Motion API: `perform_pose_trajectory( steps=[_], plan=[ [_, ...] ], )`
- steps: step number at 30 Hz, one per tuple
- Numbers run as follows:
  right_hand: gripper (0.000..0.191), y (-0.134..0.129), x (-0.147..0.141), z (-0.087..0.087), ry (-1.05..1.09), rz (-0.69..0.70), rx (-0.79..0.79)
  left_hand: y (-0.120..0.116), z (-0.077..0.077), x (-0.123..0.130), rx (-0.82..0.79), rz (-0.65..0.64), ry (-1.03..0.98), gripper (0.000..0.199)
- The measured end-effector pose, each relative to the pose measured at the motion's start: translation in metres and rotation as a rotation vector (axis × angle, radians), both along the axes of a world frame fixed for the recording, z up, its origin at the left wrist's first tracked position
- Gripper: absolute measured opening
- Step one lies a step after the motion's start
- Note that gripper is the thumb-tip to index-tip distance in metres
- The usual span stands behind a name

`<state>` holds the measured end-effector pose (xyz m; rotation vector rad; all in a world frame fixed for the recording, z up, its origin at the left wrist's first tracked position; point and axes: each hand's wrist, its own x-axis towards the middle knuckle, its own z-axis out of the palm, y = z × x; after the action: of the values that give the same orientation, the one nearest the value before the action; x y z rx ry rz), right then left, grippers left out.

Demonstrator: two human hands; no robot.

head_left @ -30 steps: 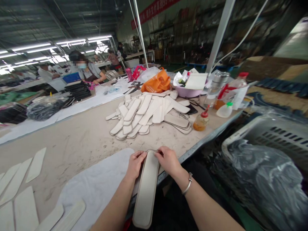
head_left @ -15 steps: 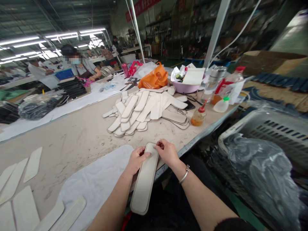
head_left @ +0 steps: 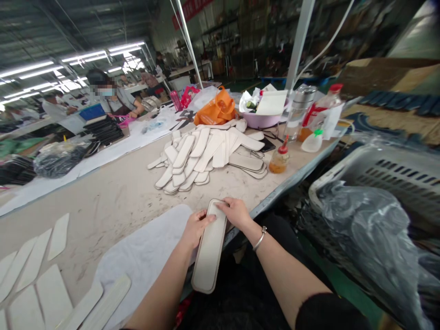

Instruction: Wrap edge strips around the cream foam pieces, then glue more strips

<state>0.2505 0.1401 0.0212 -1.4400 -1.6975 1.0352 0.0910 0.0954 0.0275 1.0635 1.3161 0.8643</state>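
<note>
A long off-white strip (head_left: 209,256) with rounded corners and a darker rim lies over the table's front edge, its near end jutting out above my lap. My left hand (head_left: 197,225) grips its left side near the far end, thumb on top and fingers partly hidden beneath. At the upper right corner, my right hand (head_left: 235,211) holds the same strip, thumb pressed on its face, with a metal bracelet on that wrist. Beyond both hands spreads a heap of similar off-white strips (head_left: 192,158) on the table.
More pale strips (head_left: 55,288) lie at the lower left, some on a white cloth (head_left: 147,243). A small bottle with amber liquid (head_left: 279,161), a purple basin (head_left: 263,120) and an orange bag (head_left: 218,109) stand farther back. At right is a grey crate (head_left: 385,172); a co-worker (head_left: 118,101) sits across.
My right thumb has moved from the strip's far edge to lie flatter on its face. The strip's near end has swung slightly right and upward. The whole view has shifted a little.
</note>
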Motion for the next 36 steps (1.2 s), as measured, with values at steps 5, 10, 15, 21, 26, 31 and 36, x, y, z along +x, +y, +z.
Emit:
perform_pose_trajectory(
  steps=[5, 10, 15, 21, 26, 31, 36],
  plan=[
    [0.034, 0.007, 0.007, -0.006, -0.039, -0.091, -0.001, -0.035, 0.007, -0.017, -0.173, -0.135, -0.026, 0.029],
    [0.038, 0.008, 0.014, -0.008, -0.140, -0.145, 0.005, -0.051, 0.014, -0.047, -0.129, -0.111, 0.105, 0.024],
    [0.054, 0.003, 0.011, -0.004, -0.343, -0.260, 0.141, -0.051, 0.012, -0.062, -0.082, -0.009, 0.176, 0.036],
    [0.061, -0.030, -0.014, 0.011, -0.384, 0.176, 0.550, -0.049, 0.004, -0.060, -0.042, 0.004, 0.246, 0.025],
    [0.068, -0.056, -0.032, 0.004, -0.353, 0.732, 0.502, -0.046, 0.002, -0.059, -0.010, 0.027, 0.274, 0.021],
    [0.070, -0.031, -0.020, -0.007, -0.468, 0.530, 0.389, -0.045, 0.004, -0.060, -0.056, -0.043, 0.261, 0.018],
    [0.069, 0.003, -0.004, -0.017, -0.555, 0.298, 0.314, -0.045, 0.002, -0.060, -0.031, -0.041, 0.339, 0.019]
  ],
)
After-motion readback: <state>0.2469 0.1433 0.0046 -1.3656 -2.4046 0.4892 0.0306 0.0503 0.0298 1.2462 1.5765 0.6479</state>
